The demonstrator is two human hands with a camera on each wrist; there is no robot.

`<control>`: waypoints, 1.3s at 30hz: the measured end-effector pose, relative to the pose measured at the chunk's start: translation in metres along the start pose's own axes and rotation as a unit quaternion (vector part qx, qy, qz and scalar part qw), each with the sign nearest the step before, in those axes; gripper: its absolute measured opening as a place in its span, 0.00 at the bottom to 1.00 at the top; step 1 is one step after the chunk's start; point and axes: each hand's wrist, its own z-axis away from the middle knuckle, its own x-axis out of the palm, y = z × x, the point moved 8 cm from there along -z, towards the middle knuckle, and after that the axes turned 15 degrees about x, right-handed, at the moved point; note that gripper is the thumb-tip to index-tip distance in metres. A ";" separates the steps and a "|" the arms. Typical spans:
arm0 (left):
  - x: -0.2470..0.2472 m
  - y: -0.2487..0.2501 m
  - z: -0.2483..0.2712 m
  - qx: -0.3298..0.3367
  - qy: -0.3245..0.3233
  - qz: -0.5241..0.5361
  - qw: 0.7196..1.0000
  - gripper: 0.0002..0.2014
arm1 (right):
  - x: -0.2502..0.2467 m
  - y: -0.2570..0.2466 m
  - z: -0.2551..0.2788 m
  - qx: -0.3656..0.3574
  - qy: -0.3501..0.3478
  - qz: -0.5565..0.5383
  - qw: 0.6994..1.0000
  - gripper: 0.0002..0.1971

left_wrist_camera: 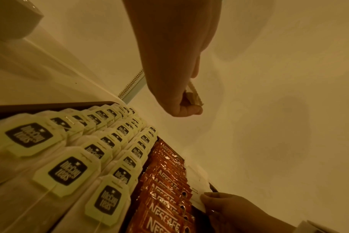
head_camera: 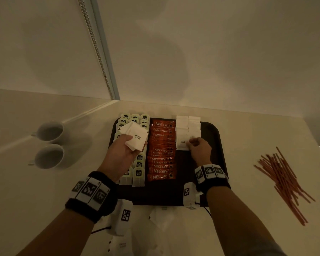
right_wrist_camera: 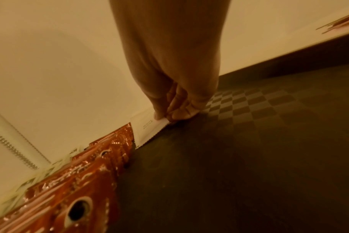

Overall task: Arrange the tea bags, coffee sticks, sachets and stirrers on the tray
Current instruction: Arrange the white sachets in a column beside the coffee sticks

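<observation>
A dark tray (head_camera: 217, 143) lies on the counter. Rows of tea bags (head_camera: 139, 172) fill its left side, a column of orange coffee sticks (head_camera: 161, 150) its middle, and white sugar sachets (head_camera: 187, 124) stand in two columns right of them. My left hand (head_camera: 126, 148) hovers over the tea bags and grips a stack of white sugar sachets (head_camera: 135, 136). My right hand (head_camera: 198, 146) pinches one sachet (head_camera: 182, 142) at the near end of the left column, seen as the sachet (right_wrist_camera: 149, 130) lying on the tray floor (right_wrist_camera: 249, 149). Red stirrers (head_camera: 284, 182) lie on the counter, right of the tray.
Two white cups (head_camera: 49, 145) stand on the counter left of the tray. More white sachets (head_camera: 161, 217) lie near the counter's front edge between my arms. A wall corner with a bead chain (head_camera: 94, 45) rises behind the tray.
</observation>
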 end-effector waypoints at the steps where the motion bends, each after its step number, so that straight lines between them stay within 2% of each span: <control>1: 0.002 -0.001 0.000 -0.003 -0.007 0.002 1.000 0.17 | 0.000 0.000 0.000 -0.004 0.006 0.004 1.000 0.11; 4: 0.005 -0.003 0.000 -0.005 -0.016 -0.009 1.000 0.16 | 0.001 -0.005 0.004 -0.025 0.026 0.003 0.999 0.08; 6: 0.003 -0.004 -0.001 -0.001 0.001 -0.021 1.000 0.14 | 0.001 -0.022 0.017 -0.066 0.021 -0.014 0.997 0.08; 8: 0.003 -0.007 -0.002 0.002 0.014 -0.032 0.999 0.12 | 0.007 -0.050 0.041 -0.115 -0.043 -0.057 0.991 0.09; 11: 0.005 -0.010 -0.002 0.011 0.007 -0.039 0.999 0.12 | 0.030 -0.089 0.086 -0.154 -0.208 -0.105 0.960 0.13; 12: 0.007 -0.010 -0.002 0.016 -0.005 -0.047 0.999 0.13 | 0.034 -0.097 0.096 -0.170 -0.229 -0.105 0.953 0.12; 16: 0.008 -0.008 -0.001 0.038 -0.024 -0.066 0.997 0.18 | 0.035 -0.108 0.112 -0.205 -0.233 -0.100 0.945 0.10; 20: 0.004 -0.004 0.001 0.052 -0.006 -0.059 0.997 0.18 | 0.033 -0.103 0.115 -0.201 -0.259 -0.042 0.944 0.12; 22: 0.002 -0.002 0.001 0.061 0.005 -0.056 0.997 0.18 | 0.030 -0.099 0.116 -0.191 -0.273 -0.030 0.942 0.10; 24: 0.000 -0.001 0.000 0.070 0.014 -0.052 0.996 0.18 | 0.028 -0.092 0.117 -0.137 -0.318 -0.101 0.933 0.07; 26: -0.001 0.000 -0.001 0.071 0.021 -0.045 0.996 0.17 | 0.027 -0.085 0.118 -0.053 -0.365 -0.217 0.904 0.06; 27: -0.001 -0.001 0.000 0.068 0.019 -0.041 0.997 0.15 | 0.027 -0.083 0.118 -0.031 -0.367 -0.248 0.896 0.05; 29: 0.004 -0.002 0.002 0.063 -0.002 -0.035 0.997 0.13 | 0.027 -0.082 0.118 -0.030 -0.354 -0.239 0.904 0.02; 35: 0.007 -0.003 0.002 0.062 -0.022 -0.064 0.996 0.19 | 0.033 -0.080 0.126 -0.066 -0.334 -0.171 0.925 0.16; 39: 0.004 -0.002 0.001 0.069 -0.014 -0.082 0.994 0.19 | 0.029 -0.087 0.129 -0.118 -0.302 -0.105 0.940 0.04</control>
